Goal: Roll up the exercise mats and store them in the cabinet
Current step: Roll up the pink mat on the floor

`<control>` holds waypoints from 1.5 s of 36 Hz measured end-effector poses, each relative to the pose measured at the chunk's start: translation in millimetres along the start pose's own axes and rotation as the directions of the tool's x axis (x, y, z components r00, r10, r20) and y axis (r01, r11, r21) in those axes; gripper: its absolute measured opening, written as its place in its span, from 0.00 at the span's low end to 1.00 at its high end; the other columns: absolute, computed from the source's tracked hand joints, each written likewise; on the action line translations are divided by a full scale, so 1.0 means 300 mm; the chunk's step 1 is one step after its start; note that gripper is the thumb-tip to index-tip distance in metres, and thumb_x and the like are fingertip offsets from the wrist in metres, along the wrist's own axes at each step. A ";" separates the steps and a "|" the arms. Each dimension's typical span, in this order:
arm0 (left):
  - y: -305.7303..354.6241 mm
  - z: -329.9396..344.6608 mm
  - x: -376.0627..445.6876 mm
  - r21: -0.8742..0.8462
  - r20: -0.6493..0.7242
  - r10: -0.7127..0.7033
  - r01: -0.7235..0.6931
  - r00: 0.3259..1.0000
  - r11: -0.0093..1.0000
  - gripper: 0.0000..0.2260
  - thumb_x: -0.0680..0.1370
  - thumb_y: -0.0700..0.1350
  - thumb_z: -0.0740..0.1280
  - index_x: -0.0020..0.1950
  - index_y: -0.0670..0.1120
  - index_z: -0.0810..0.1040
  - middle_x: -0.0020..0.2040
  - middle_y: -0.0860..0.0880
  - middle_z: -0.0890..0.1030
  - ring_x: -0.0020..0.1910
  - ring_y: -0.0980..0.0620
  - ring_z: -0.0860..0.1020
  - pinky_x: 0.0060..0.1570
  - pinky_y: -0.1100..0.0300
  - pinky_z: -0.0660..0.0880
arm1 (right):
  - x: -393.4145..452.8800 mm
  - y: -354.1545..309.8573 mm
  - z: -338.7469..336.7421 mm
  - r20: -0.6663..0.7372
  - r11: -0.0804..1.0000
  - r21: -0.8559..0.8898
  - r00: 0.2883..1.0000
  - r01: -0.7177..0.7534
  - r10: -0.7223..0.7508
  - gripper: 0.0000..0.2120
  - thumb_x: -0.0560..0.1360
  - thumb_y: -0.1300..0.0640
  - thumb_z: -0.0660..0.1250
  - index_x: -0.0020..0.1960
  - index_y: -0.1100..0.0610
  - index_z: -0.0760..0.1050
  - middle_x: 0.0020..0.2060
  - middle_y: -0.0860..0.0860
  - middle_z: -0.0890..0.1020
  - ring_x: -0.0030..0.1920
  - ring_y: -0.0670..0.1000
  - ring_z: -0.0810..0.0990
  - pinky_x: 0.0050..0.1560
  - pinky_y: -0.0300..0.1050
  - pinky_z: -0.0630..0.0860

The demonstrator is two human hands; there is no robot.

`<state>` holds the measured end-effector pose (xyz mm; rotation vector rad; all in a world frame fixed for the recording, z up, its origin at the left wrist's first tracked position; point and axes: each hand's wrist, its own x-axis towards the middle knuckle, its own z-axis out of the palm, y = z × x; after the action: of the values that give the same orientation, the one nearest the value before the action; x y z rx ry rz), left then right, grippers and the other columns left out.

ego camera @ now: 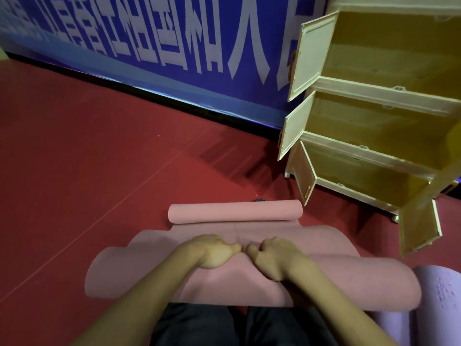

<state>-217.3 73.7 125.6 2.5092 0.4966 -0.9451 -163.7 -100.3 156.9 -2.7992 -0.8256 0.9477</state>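
Pink mat [249, 283]: lying on the red floor [87, 158], both ends curling into rolls, near roll bulging. Left hand [214, 250] and right hand [272, 258] are gripping its middle, fingers curling in. Purple mat [439, 290]: running off frame. Cabinet [374, 96] is standing with doors open beside a blue banner [149, 46].
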 end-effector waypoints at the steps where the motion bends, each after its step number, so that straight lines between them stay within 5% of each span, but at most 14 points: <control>1: -0.004 0.000 0.002 -0.002 -0.044 0.009 -0.009 0.999 1.000 0.33 0.79 0.71 0.49 0.66 0.49 0.79 0.66 0.45 0.78 0.60 0.45 0.76 0.61 0.51 0.71 | 0.009 0.003 0.017 -0.051 1.000 -0.006 0.999 -0.014 0.014 0.33 0.82 0.35 0.45 0.63 0.56 0.79 0.64 0.61 0.79 0.63 0.61 0.77 0.62 0.53 0.72; 7: -0.025 -0.016 0.065 -0.002 -0.253 0.071 -0.073 0.965 0.997 0.31 0.75 0.73 0.55 0.40 0.47 0.78 0.52 0.46 0.82 0.53 0.46 0.77 0.51 0.51 0.73 | 0.023 0.009 0.079 -0.403 0.996 -0.076 0.912 0.053 -0.079 0.24 0.82 0.39 0.47 0.53 0.52 0.77 0.56 0.54 0.83 0.58 0.60 0.79 0.55 0.51 0.73; 10: -0.003 -0.048 0.080 0.016 -0.306 0.050 -0.047 0.951 0.999 0.21 0.77 0.64 0.64 0.42 0.46 0.79 0.55 0.45 0.83 0.52 0.43 0.78 0.43 0.56 0.69 | 0.027 0.007 0.136 -0.458 0.985 -0.173 0.883 0.024 -0.102 0.31 0.80 0.40 0.40 0.54 0.52 0.80 0.53 0.53 0.85 0.58 0.59 0.78 0.61 0.54 0.71; 14: 0.015 -0.081 0.112 0.014 -0.412 0.014 -0.008 0.911 1.000 0.17 0.76 0.56 0.64 0.51 0.45 0.83 0.55 0.42 0.83 0.52 0.40 0.80 0.45 0.56 0.73 | 0.008 0.008 0.206 -0.559 0.992 -0.124 0.825 0.020 -0.087 0.29 0.79 0.40 0.53 0.63 0.58 0.80 0.58 0.58 0.83 0.66 0.65 0.76 0.69 0.61 0.63; 19: 0.019 -0.073 0.146 0.008 -0.476 0.090 -0.098 0.875 0.995 0.16 0.78 0.58 0.61 0.41 0.47 0.78 0.46 0.45 0.83 0.47 0.41 0.80 0.45 0.55 0.75 | 0.000 0.011 0.258 -0.558 0.984 -0.176 0.820 0.033 -0.127 0.34 0.78 0.36 0.55 0.69 0.61 0.76 0.62 0.61 0.80 0.64 0.66 0.76 0.70 0.64 0.60; 22: 0.006 -0.070 0.141 0.022 -0.639 0.157 -0.187 0.753 0.982 0.16 0.80 0.55 0.59 0.38 0.48 0.73 0.44 0.49 0.82 0.46 0.42 0.79 0.44 0.53 0.74 | 0.025 0.010 0.238 -0.536 0.984 -0.175 0.835 0.040 -0.129 0.35 0.78 0.34 0.52 0.68 0.60 0.76 0.59 0.60 0.80 0.60 0.65 0.77 0.69 0.64 0.61; 26: -0.017 -0.084 0.108 0.004 -0.773 0.143 -0.222 0.618 0.975 0.19 0.83 0.55 0.58 0.36 0.47 0.72 0.41 0.49 0.81 0.44 0.43 0.78 0.41 0.52 0.67 | 0.045 0.016 0.168 -0.404 0.973 -0.212 0.898 0.096 -0.176 0.42 0.76 0.32 0.34 0.76 0.55 0.65 0.68 0.55 0.73 0.68 0.61 0.68 0.76 0.61 0.55; 30: -0.059 -0.069 0.056 0.036 -0.696 0.116 -0.126 0.708 0.991 0.23 0.82 0.59 0.59 0.34 0.45 0.73 0.36 0.47 0.82 0.42 0.42 0.80 0.42 0.53 0.74 | 0.082 0.021 0.100 -0.331 0.976 -0.191 0.929 0.104 -0.164 0.45 0.71 0.31 0.29 0.71 0.53 0.66 0.67 0.55 0.73 0.68 0.60 0.69 0.74 0.59 0.58; 35: -0.059 -0.077 -0.015 0.150 -0.600 0.079 0.015 0.796 0.989 0.26 0.80 0.64 0.56 0.38 0.45 0.80 0.36 0.48 0.82 0.44 0.45 0.80 0.48 0.56 0.76 | 0.109 -0.018 0.062 -0.205 0.981 -0.173 0.971 0.085 -0.120 0.34 0.82 0.33 0.41 0.75 0.55 0.65 0.71 0.58 0.71 0.72 0.61 0.67 0.73 0.59 0.59; 41: -0.011 -0.027 -0.037 0.332 -0.569 0.179 0.025 0.803 0.943 0.29 0.83 0.63 0.49 0.50 0.45 0.82 0.50 0.45 0.84 0.52 0.44 0.81 0.52 0.54 0.72 | 0.118 -0.029 0.042 -0.146 0.985 -0.161 0.986 0.054 -0.078 0.34 0.82 0.34 0.42 0.75 0.55 0.65 0.72 0.59 0.70 0.72 0.61 0.67 0.73 0.60 0.59; 50: -0.023 0.019 -0.019 0.379 -0.582 0.202 0.044 0.787 0.924 0.29 0.83 0.65 0.49 0.57 0.46 0.81 0.56 0.46 0.83 0.57 0.46 0.78 0.65 0.52 0.68 | 0.148 -0.004 0.033 -0.175 0.983 -0.171 0.980 0.063 -0.094 0.27 0.82 0.45 0.43 0.71 0.56 0.68 0.70 0.59 0.71 0.70 0.62 0.68 0.70 0.60 0.62; 54: -0.027 0.041 0.004 0.327 -0.612 0.180 0.039 0.770 0.944 0.31 0.82 0.65 0.45 0.62 0.46 0.79 0.60 0.47 0.82 0.60 0.47 0.78 0.66 0.53 0.68 | 0.162 -0.006 0.022 -0.181 0.980 -0.183 0.977 0.076 -0.109 0.32 0.78 0.44 0.39 0.71 0.55 0.69 0.72 0.58 0.70 0.71 0.62 0.68 0.70 0.60 0.62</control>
<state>-226.8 74.8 114.4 3.1120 0.4561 -0.1016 -135.9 -74.4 125.6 -2.9067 -1.0474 0.6093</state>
